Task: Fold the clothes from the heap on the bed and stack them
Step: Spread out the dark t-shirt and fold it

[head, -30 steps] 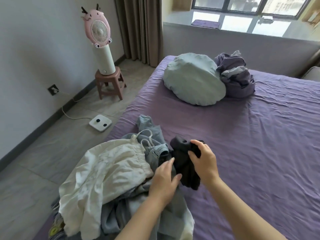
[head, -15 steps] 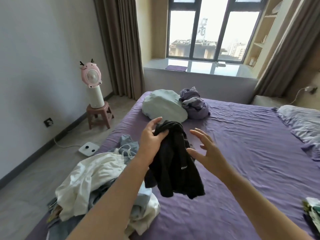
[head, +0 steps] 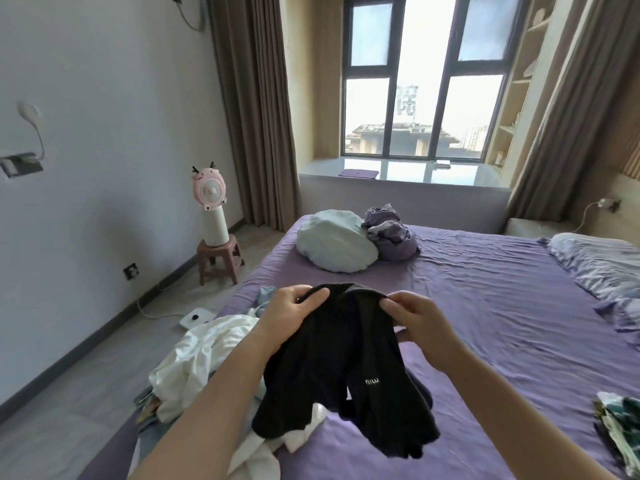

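A black garment (head: pixel 349 368) with small white lettering hangs in the air above the purple bed (head: pixel 485 306). My left hand (head: pixel 291 315) grips its top edge on the left, and my right hand (head: pixel 419 318) pinches the top edge on the right. Its lower part droops toward the sheet. The heap of clothes (head: pixel 204 362), white and pale blue, lies at the bed's near left corner under my left forearm. A patterned green and white cloth (head: pixel 620 427) shows at the right edge of the bed.
A pale blue cushion (head: pixel 336 240) and a bundle of purple cloth (head: pixel 391 233) lie at the far end of the bed. A pillow (head: pixel 599 261) lies at the right. On the floor to the left stand a pink fan on a stool (head: pixel 214 223) and a white scale (head: pixel 195 317).
The black garment has been lifted out of the heap. My right hand, open half a second ago, now grips its top edge. The view has tilted up toward the window.
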The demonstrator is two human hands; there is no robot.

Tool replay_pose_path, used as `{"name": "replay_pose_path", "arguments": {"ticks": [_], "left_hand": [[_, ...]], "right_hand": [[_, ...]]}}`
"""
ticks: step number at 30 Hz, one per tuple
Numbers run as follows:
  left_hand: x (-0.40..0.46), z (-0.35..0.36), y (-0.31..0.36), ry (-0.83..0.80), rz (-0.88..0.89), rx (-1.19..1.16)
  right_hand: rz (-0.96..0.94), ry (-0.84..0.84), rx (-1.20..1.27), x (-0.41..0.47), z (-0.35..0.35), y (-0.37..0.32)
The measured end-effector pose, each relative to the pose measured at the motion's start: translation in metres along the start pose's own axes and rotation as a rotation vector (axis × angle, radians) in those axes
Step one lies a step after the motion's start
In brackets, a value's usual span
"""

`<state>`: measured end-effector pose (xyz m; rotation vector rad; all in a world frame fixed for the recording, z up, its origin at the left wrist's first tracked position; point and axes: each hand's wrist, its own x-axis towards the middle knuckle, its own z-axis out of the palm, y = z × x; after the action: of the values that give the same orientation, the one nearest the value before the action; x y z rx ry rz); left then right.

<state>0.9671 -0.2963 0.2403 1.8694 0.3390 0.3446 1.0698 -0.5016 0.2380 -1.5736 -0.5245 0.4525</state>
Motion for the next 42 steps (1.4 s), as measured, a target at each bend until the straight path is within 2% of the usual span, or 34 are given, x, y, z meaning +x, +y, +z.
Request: {"name": "replay_pose_path", "arguments": {"ticks": [2,4,6,9,11,13,15,19,23,26,28,32,34,37,42], "left_hand": [[-0.015,-0.003,0.0,-0.021,0.035,0.171],[-0.032,-0.003,0.003,-0.032,0.091,0.211],[-0.053,-0.002,0.01,-0.043,0.119,0.088],[-0.083,-0.007,0.014,-0.218,0.094,-0.206],[-0.1,-0.015,0.013,-0.301,0.158,-0.175],[-0.11,-0.024,0.008,-0.27,0.254,-0.04],[-0.116,-0.034,0.009,-0.175,0.292,-0.034],[-0.127,-0.051,0.029,-0.171,0.142,-0.438],[-0.134,-0.056,0.044,-0.197,-0.028,-0.535],[-0.14,-0.058,0.047,-0.214,-0.176,-0.665],[-0.144,-0.058,0.05,-0.219,-0.245,-0.77],[-0.156,-0.05,0.054,-0.307,-0.279,-0.91],[-0.164,-0.046,0.053,-0.402,-0.233,-0.885],[-0.179,-0.038,0.047,-0.585,-0.096,-0.668],[-0.199,0.0,0.036,-0.783,0.14,-0.408]], "right_hand": [[0.041,0.021,0.084,-0.006,0.012,-0.021],[0.065,0.06,0.153,-0.011,0.027,-0.041],[0.064,0.113,0.231,-0.017,0.041,-0.058],[0.022,0.179,0.331,-0.031,0.062,-0.077],[-0.004,0.222,0.35,-0.043,0.077,-0.083],[-0.012,0.284,0.348,-0.054,0.093,-0.087],[-0.01,0.346,0.34,-0.068,0.107,-0.088],[-0.038,0.347,0.29,-0.106,0.132,-0.079],[-0.129,0.243,-0.063,-0.164,0.156,-0.055],[-0.199,0.171,-0.185,-0.208,0.166,-0.028],[-0.214,0.25,-0.235,-0.226,0.17,-0.012],[-0.268,0.552,-0.219,-0.234,0.166,-0.014],[-0.27,0.624,-0.151,-0.234,0.157,-0.025],[-0.257,0.634,-0.01,-0.234,0.138,-0.038],[-0.284,0.674,-0.071,-0.235,0.093,-0.051]]}}
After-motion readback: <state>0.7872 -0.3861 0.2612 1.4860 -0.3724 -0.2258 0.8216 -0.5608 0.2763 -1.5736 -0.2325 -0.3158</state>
